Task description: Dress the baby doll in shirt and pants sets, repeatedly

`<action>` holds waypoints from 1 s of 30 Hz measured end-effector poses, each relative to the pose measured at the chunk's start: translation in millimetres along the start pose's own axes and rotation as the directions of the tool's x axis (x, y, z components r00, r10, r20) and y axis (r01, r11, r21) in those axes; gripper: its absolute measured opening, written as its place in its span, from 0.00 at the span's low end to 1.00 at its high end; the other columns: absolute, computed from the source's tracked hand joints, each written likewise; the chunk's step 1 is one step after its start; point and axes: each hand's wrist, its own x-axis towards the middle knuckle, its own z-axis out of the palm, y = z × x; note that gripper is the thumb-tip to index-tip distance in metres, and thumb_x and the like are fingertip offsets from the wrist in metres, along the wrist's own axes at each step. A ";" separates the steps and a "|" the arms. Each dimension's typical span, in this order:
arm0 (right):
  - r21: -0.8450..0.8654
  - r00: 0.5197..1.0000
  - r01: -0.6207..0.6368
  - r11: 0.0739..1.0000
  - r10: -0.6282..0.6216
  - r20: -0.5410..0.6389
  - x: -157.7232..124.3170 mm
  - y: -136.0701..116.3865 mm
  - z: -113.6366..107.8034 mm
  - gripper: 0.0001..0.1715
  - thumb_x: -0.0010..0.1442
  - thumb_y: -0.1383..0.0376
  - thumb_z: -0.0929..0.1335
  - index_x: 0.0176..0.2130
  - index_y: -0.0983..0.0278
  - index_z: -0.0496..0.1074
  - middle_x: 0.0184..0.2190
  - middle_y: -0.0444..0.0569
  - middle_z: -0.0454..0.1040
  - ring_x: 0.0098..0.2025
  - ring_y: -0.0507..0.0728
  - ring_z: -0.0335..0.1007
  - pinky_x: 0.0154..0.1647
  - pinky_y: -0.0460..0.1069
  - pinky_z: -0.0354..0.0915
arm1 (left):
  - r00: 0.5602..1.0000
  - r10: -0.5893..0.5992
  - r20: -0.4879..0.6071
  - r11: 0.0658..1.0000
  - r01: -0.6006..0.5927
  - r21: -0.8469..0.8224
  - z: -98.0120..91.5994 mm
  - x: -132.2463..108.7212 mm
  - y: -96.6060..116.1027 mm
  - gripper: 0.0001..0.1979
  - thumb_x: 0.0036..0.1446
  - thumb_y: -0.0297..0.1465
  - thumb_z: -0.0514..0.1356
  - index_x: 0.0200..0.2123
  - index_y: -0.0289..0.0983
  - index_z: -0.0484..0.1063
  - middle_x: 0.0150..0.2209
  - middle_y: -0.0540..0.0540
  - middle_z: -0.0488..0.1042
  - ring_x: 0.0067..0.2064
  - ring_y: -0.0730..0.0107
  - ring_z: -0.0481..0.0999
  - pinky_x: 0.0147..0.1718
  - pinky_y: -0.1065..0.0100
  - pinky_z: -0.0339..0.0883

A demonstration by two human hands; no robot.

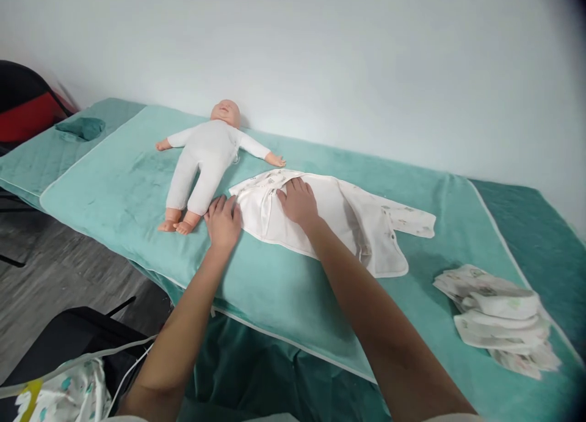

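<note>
A white baby garment (pixel 327 211) with a small print lies spread open on the bed, one sleeve stretched to the right. My right hand (pixel 298 201) rests on its inner side, fingers extended and thumb apart. At the garment's left edge, my left hand (pixel 223 223) lies palm down on the green cover, fingers apart, its thumb beside the cloth. Just left of that hand are the feet of a baby doll (pixel 208 146). The doll lies on its back with a white cloth body, arms spread. Its hand at right nearly reaches the garment's upper edge.
A stack of folded printed baby clothes (pixel 501 315) sits on the right of the green bed cover (pixel 105 178). The white wall (pixel 348 68) runs behind. At lower left are a black chair (pixel 77 330), printed cloth (pixel 73 394) and cables. Another chair (pixel 27 110) stands far left.
</note>
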 end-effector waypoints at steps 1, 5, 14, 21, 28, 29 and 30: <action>-0.011 1.000 -0.004 1.000 0.004 0.006 3.4 0.7 0.7 0.34 0.75 0.56 0.56 0.68 0.75 0.65 0.72 0.68 0.63 0.76 0.71 0.53 0.76 0.66 0.48 | 0.999 0.000 0.033 1.000 0.001 -0.021 0.1 1.1 1.4 0.16 0.70 0.35 0.57 0.56 0.43 0.79 0.60 0.39 0.80 0.64 0.44 0.74 0.63 0.38 0.65; -0.060 1.000 -0.012 0.998 0.013 0.017 5.4 -1.8 2.6 0.36 0.76 0.56 0.55 0.68 0.79 0.65 0.73 0.70 0.61 0.77 0.71 0.51 0.77 0.64 0.46 | 0.989 -0.016 0.149 0.988 0.038 -0.149 3.1 11.8 6.2 0.18 0.70 0.34 0.57 0.59 0.44 0.79 0.58 0.41 0.82 0.62 0.47 0.77 0.64 0.39 0.66; -0.066 0.998 0.045 0.997 -0.042 0.045 -22.9 -26.9 4.1 0.39 0.76 0.54 0.54 0.70 0.80 0.61 0.75 0.71 0.57 0.79 0.72 0.48 0.77 0.66 0.48 | 0.995 -0.042 0.095 0.912 0.077 -0.404 19.6 21.5 -12.7 0.33 0.70 0.36 0.57 0.75 0.40 0.56 0.78 0.39 0.53 0.80 0.54 0.51 0.78 0.47 0.49; -0.034 0.985 0.149 0.988 -0.146 0.089 -78.3 -61.3 -0.6 0.44 0.76 0.51 0.54 0.74 0.83 0.55 0.77 0.73 0.50 0.80 0.73 0.44 0.78 0.65 0.47 | 0.987 0.140 -0.075 0.945 -0.156 -0.288 -3.4 2.4 5.9 0.16 0.73 0.33 0.51 0.54 0.37 0.76 0.59 0.37 0.77 0.63 0.57 0.74 0.67 0.51 0.67; 0.184 0.976 0.160 0.970 -0.184 0.118 -105.0 -50.5 -23.0 0.37 0.77 0.50 0.55 0.71 0.70 0.65 0.76 0.61 0.58 0.79 0.64 0.52 0.78 0.60 0.53 | 0.961 0.276 0.010 0.941 -0.267 -0.209 -15.5 -15.1 8.9 0.15 0.74 0.33 0.50 0.49 0.37 0.77 0.49 0.39 0.82 0.53 0.56 0.78 0.57 0.54 0.71; 0.186 0.988 0.108 0.977 -0.125 0.085 -104.2 -42.4 -25.9 0.37 0.77 0.51 0.55 0.71 0.70 0.64 0.76 0.61 0.58 0.79 0.63 0.52 0.78 0.60 0.53 | 0.962 0.273 0.002 0.941 -0.267 -0.210 -16.0 -17.5 7.6 0.15 0.74 0.32 0.50 0.49 0.37 0.77 0.48 0.39 0.82 0.52 0.56 0.78 0.56 0.54 0.71; 0.164 0.997 0.044 0.985 -0.054 0.053 -104.2 -34.5 -27.8 0.37 0.76 0.52 0.55 0.72 0.73 0.63 0.76 0.64 0.56 0.79 0.65 0.50 0.78 0.61 0.53 | 0.963 0.270 -0.004 0.941 -0.265 -0.209 -17.0 -20.0 6.5 0.15 0.74 0.32 0.50 0.49 0.37 0.77 0.48 0.39 0.82 0.52 0.56 0.78 0.56 0.54 0.71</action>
